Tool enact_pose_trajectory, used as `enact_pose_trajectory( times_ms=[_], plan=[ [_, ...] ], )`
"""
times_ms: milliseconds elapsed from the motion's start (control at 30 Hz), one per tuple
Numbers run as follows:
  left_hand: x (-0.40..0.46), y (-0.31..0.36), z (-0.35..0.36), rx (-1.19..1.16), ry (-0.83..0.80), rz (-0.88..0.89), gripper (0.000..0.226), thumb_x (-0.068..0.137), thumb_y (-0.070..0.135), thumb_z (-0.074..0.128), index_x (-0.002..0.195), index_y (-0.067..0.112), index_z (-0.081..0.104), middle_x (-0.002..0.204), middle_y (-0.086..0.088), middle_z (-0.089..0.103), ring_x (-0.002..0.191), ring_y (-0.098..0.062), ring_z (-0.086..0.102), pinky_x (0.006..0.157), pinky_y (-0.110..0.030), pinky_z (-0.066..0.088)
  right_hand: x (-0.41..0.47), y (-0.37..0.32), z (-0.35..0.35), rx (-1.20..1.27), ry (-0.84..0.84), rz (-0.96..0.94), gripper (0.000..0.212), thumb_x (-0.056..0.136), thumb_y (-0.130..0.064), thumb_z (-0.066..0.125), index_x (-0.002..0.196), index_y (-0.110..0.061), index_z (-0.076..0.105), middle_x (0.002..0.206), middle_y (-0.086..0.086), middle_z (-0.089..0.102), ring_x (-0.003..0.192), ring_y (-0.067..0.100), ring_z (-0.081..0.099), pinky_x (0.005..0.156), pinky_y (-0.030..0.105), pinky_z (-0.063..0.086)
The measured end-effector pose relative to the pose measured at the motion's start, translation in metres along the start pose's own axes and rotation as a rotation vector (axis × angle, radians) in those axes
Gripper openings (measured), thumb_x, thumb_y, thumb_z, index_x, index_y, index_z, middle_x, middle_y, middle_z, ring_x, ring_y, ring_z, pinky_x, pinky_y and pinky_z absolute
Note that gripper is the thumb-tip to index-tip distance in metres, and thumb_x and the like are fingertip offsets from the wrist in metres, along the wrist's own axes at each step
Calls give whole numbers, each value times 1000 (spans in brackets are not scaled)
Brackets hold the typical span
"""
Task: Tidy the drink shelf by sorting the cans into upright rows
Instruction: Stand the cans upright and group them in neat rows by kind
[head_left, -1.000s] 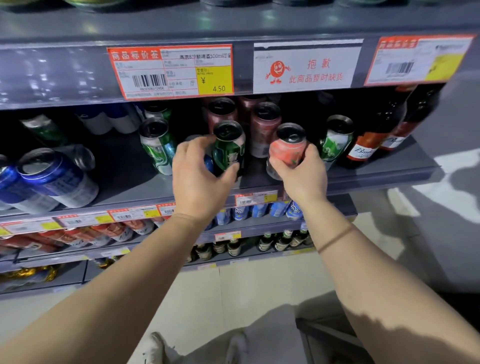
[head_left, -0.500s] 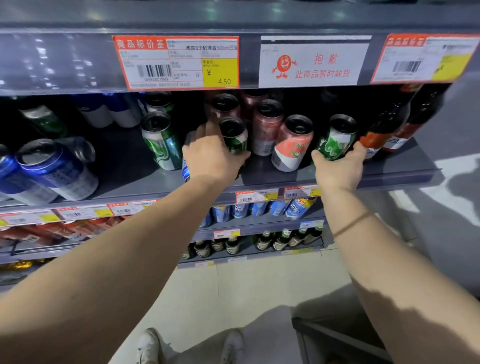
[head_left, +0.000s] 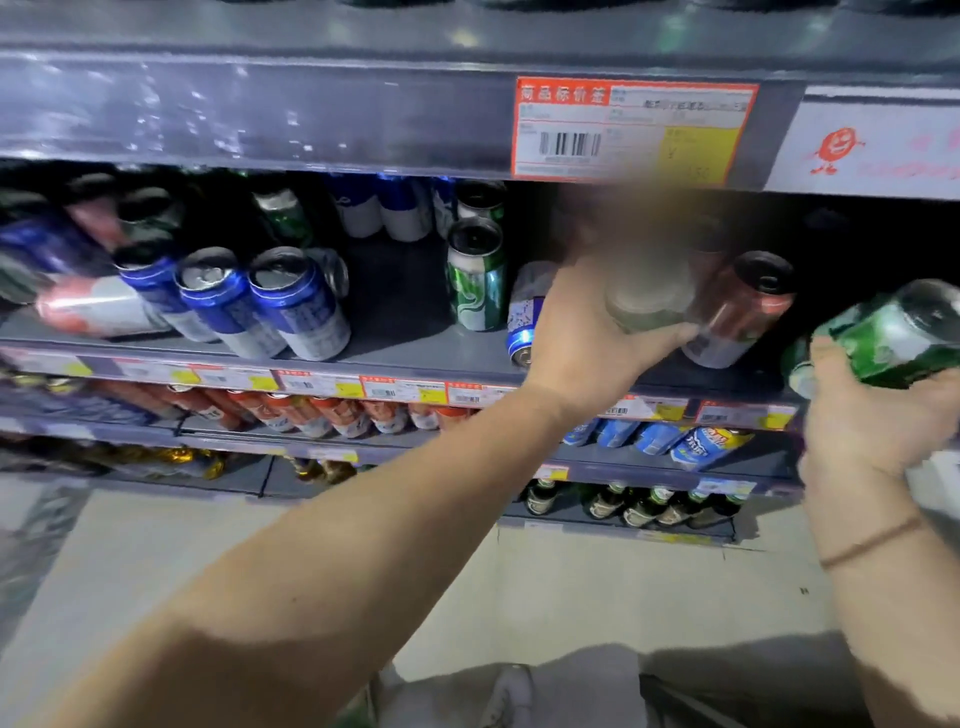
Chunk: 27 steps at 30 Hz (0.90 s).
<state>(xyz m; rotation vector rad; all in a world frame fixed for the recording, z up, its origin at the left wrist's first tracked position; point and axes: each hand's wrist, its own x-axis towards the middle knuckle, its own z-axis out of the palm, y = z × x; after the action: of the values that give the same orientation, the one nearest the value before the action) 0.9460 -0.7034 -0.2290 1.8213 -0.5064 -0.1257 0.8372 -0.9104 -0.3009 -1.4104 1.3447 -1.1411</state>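
**Both hands on cans at the right end of the drink shelf**

Left hand (head_left: 582, 332) reaching in over the front edge of the shelf (head_left: 405, 353), fingers and thumb curled round a blurred pale-green can (head_left: 649, 296), thumb under its lower side. Can held above the shelf floor, too smeared by motion to tell upright from tilted. Just right of it, touching or nearly so, a red can (head_left: 737, 312) with a dark top, leaning left-to-right, base on the shelf. Just left of the left hand, partly hidden behind it, a blue-and-white can (head_left: 524, 322) lying tipped toward the front edge. Further left, a green can (head_left: 475, 275) standing upright, apart from the hand.

Right hand (head_left: 878, 421) out in front of the shelf's right end, below its front edge level, gripping a green can (head_left: 898, 332) tilted well over, top pointing up and right. Thumb across the near side; remaining fingers hidden behind.

Toward the left end, three blue cans (head_left: 296, 301) leaning in a slanted row against one another, tops toward the camera, with a red-and-white can (head_left: 98, 312) lying on its side near the front left corner. More cans at the back, dim and blurred.

Orange-framed price label (head_left: 634, 130) on the edge of the shelf above.
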Motion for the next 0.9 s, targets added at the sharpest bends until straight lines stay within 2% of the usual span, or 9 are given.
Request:
enact_pose_trajectory(
  times_ms=[67, 100, 233, 333, 467, 600, 733, 833, 900],
  plan=[
    [-14, 6, -18, -49, -41, 0, 73, 62, 33, 89, 122, 14, 53, 117, -2, 58, 112, -16, 55, 97, -34, 46, -2, 46, -12, 74, -34, 62, 93, 37, -74, 83, 108, -20, 56, 102, -8, 70, 86, 10, 72, 74, 40, 60],
    [-21, 6, -28, -71, -48, -16, 75, 62, 31, 90, 124, 14, 52, 120, -1, 57, 114, -14, 54, 99, -31, 45, -26, 36, -27, 73, -83, 72, 94, 39, -73, 84, 112, -21, 58, 103, -9, 71, 87, 10, 72, 76, 42, 60],
    [-44, -8, -79, -101, -20, -81, 72, 63, 25, 90, 125, 17, 53, 123, 2, 57, 112, -5, 55, 99, -19, 42, -149, -64, -37, -36, -381, 7, 56, 69, -33, 85, 114, -18, 55, 103, -11, 66, 89, 1, 65, 84, 19, 52],
    [-56, -23, -132, -61, 44, -100, 71, 63, 25, 90, 123, 19, 54, 120, 1, 60, 109, -5, 57, 96, -19, 44, -208, -85, -20, -81, -591, -87, 54, 65, -23, 86, 108, -21, 54, 99, -9, 68, 88, 4, 65, 82, 24, 50],
    [-73, -40, -211, -9, 135, -166, 71, 61, 23, 91, 122, 25, 55, 113, 10, 63, 104, 5, 58, 92, -14, 45, -268, -99, 17, -95, -809, -142, 61, 61, -24, 87, 114, -24, 55, 103, -8, 67, 88, 0, 64, 74, 15, 48],
    [-89, -62, -295, 18, 244, -221, 69, 59, 27, 91, 119, 29, 57, 109, 10, 67, 101, -5, 64, 90, -28, 51, -336, -120, 51, -104, -980, -169, 62, 61, -19, 87, 112, -26, 54, 101, -14, 65, 84, -9, 61, 73, 11, 49],
    [-97, -81, -379, 59, 385, -266, 64, 61, 18, 90, 117, 23, 59, 103, 13, 68, 96, 4, 64, 83, -11, 46, -409, -137, 90, -148, -1108, -241, 65, 55, -31, 88, 108, -38, 51, 106, -15, 64, 97, 5, 62, 81, 25, 48],
    [-95, -100, -438, 130, 507, -288, 62, 63, 20, 88, 117, 22, 59, 102, 16, 66, 94, 1, 62, 77, -3, 41, -461, -145, 120, -182, -1165, -302, 66, 54, -39, 87, 110, -35, 52, 106, -12, 64, 98, 10, 61, 84, 30, 49],
    [-86, -115, -474, 169, 584, -301, 60, 65, 23, 87, 117, 27, 56, 105, 16, 64, 97, 0, 61, 80, -6, 42, -490, -151, 136, -191, -1186, -334, 66, 54, -40, 86, 110, -33, 53, 103, -13, 64, 96, 10, 61, 81, 29, 48]
  ],
)
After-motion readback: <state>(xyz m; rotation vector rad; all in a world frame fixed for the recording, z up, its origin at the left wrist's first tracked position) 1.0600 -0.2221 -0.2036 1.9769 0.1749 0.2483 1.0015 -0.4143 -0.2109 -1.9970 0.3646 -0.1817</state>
